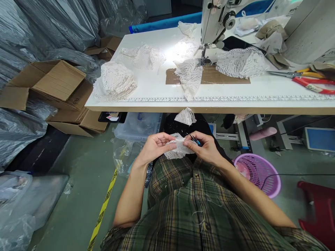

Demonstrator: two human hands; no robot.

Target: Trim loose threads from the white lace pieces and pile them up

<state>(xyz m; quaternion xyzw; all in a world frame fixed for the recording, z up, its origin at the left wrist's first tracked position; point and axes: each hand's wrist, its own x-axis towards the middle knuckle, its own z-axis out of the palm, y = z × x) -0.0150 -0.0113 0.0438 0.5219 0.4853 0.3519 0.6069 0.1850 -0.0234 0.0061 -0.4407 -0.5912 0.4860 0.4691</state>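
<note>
Over my lap, my left hand pinches one side of a white lace piece. My right hand grips the other side, with small dark-bladed thread snips with a blue part tucked in the same hand. The lace is stretched between both hands and partly hidden by the fingers. Just beyond it, another white lace piece lies on my dark-clad lap, below the table edge. Further lace drapes from the sewing machine toward the ruler strip.
A stack of lace sits at the left of the white table. More lace and red-handled scissors lie to the right. Below are a purple basket, a red stool and cardboard boxes.
</note>
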